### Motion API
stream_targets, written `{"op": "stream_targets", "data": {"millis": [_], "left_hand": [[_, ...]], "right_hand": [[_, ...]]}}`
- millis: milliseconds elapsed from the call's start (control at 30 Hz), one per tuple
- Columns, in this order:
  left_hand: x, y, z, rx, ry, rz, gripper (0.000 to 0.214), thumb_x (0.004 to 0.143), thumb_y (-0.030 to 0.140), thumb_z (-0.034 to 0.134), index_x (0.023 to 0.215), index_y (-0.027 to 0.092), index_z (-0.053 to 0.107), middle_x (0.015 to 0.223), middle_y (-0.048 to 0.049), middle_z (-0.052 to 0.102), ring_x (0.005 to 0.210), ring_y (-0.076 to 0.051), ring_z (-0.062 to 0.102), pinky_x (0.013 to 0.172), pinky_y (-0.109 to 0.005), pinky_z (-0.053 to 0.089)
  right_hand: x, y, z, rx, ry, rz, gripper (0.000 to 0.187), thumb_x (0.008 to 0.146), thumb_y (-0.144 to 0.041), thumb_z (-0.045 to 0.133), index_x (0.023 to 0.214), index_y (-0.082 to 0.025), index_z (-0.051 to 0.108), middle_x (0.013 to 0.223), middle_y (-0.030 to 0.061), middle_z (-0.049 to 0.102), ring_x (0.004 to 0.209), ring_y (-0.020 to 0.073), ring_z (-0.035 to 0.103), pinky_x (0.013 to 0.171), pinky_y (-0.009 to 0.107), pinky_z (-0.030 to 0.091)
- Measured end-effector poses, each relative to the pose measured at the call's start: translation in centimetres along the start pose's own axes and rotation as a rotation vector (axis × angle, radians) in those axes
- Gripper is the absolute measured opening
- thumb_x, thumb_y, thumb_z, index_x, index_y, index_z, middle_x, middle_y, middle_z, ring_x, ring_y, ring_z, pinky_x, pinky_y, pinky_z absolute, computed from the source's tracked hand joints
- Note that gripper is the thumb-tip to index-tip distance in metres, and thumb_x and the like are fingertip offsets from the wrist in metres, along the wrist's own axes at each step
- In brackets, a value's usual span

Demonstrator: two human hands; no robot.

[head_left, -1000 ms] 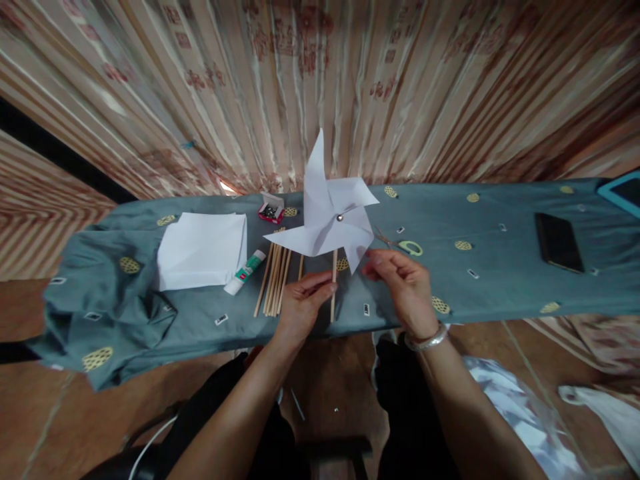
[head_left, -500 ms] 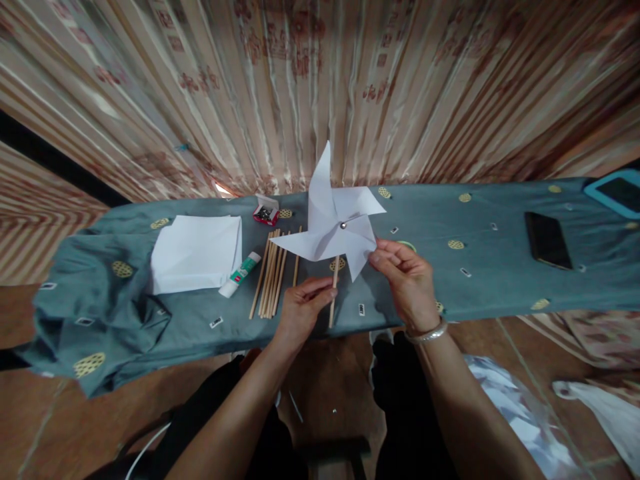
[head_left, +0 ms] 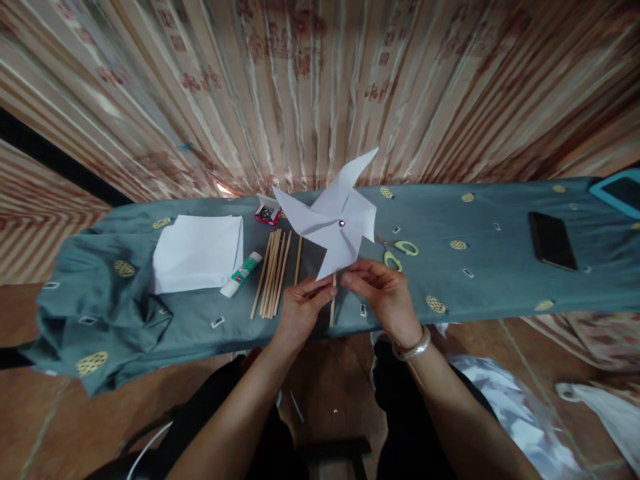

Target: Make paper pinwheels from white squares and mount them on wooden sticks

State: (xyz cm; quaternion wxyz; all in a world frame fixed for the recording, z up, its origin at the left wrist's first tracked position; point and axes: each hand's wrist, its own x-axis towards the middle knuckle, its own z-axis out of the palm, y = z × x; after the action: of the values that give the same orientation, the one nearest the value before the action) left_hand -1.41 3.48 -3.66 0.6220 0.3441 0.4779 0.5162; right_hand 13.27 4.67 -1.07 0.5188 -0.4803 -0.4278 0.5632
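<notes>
A white paper pinwheel point(head_left: 333, 230), pinned at its centre with a small round metal head, faces up over the table on a thin wooden stick point(head_left: 333, 310). My left hand point(head_left: 303, 303) pinches that stick below the blades. Close by on the right, my right hand point(head_left: 383, 293) has thumb and fingers closed at the lower edge of a blade, beside the stick. The exact contact of its fingertips is partly hidden. Scissors point(head_left: 406, 248) with light green handles lie beyond my right hand, their blades partly covered by the pinwheel.
Left of the pinwheel lie several wooden sticks point(head_left: 273, 280), a glue stick point(head_left: 241, 275), a stack of white paper point(head_left: 197, 253) and a small red box of pins point(head_left: 267, 212). A black phone point(head_left: 553, 241) and a blue-edged device point(head_left: 617, 193) lie at right. A curtain point(head_left: 320, 87) hangs behind.
The pinwheel's blades have turned clockwise. My right hand has moved left and down toward the stick, uncovering the scissors. My left hand stays on the stick.
</notes>
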Motion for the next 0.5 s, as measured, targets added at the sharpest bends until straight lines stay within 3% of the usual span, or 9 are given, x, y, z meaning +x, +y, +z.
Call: {"op": "stream_targets", "data": {"millis": [167,300,400,500], "left_hand": [[0.1,0.2,0.0,-0.003,0.033,-0.013,0.034,0.056,0.030,0.088,0.087,0.020,0.080,0.098,-0.0069,0.078,0.097,-0.025,0.071,0.099,-0.041,0.050],[0.3,0.5,-0.1,-0.005,0.099,0.003,0.031,0.057,0.030,0.086,0.086,0.020,0.080,0.093,-0.0064,0.079,0.093,-0.024,0.071,0.097,-0.042,0.051],[0.5,0.8,-0.1,-0.001,0.147,0.026,0.029,0.057,0.029,0.085,0.085,0.021,0.080,0.094,-0.0063,0.079,0.096,-0.024,0.071,0.098,-0.041,0.050],[0.6,1.1,0.1,-0.029,0.175,0.044,0.029,0.056,0.028,0.085,0.084,0.020,0.080,0.092,-0.0062,0.079,0.094,-0.023,0.071,0.097,-0.041,0.050]], "right_hand": [[-0.3,0.3,-0.8,-0.276,0.011,-0.125,0.019,0.076,-0.040,0.075,0.080,-0.021,0.073,0.074,0.0001,0.074,0.065,0.0130,0.066,0.066,0.026,0.053],[-0.9,0.2,-0.8,-0.566,-0.143,-0.141,0.021,0.082,-0.042,0.070,0.082,-0.022,0.075,0.072,-0.0007,0.073,0.065,0.0128,0.063,0.062,0.025,0.047],[-1.2,0.3,-0.3,-0.643,-0.241,-0.110,0.021,0.081,-0.041,0.071,0.079,-0.021,0.074,0.066,-0.0019,0.071,0.060,0.0122,0.061,0.057,0.024,0.044],[-1.2,0.5,0.2,-0.632,-0.254,-0.089,0.015,0.080,-0.035,0.072,0.080,-0.021,0.074,0.067,-0.0018,0.072,0.060,0.0125,0.064,0.058,0.023,0.045]]}}
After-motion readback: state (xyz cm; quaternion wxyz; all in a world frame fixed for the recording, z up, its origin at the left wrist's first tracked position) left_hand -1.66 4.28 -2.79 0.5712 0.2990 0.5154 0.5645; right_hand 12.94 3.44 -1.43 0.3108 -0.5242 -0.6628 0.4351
